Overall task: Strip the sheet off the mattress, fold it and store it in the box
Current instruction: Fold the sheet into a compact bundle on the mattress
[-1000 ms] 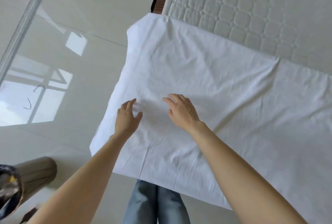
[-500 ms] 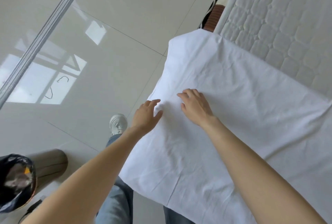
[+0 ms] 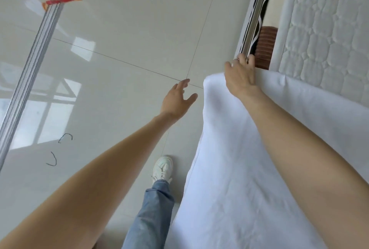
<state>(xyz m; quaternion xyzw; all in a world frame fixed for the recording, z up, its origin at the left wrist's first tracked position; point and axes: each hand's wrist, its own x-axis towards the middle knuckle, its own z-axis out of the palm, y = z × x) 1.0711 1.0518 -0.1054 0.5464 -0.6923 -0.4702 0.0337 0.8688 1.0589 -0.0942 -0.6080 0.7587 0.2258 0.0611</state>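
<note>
The right hand [image 3: 240, 77] lies on the far corner of the white sheet [image 3: 235, 178], palm down; its fingers reach over the cloth's far edge, and whether they pinch the cloth cannot be told, since the fingertips are blurred against the metal rail [image 3: 254, 14]. The left hand [image 3: 176, 100] hangs open over the floor [image 3: 139, 38], fingers spread and thumb out, just beside the sheet's left edge and not touching it. The sheet lies as a long folded band on the near part of the quilted mattress [image 3: 327, 34], its left edge drooping toward the floor; its long axis runs from the far corner under the right hand down toward the lower right of the view. A brown and cream patterned strip [image 3: 266, 46] shows between rail and mattress. Below, a white shoe [image 3: 163, 167] and a jeans leg [image 3: 151, 216] stand on the glossy tiles, with a red tape strip [image 3: 61, 0] on a floor track [image 3: 34, 64] at far left.
</note>
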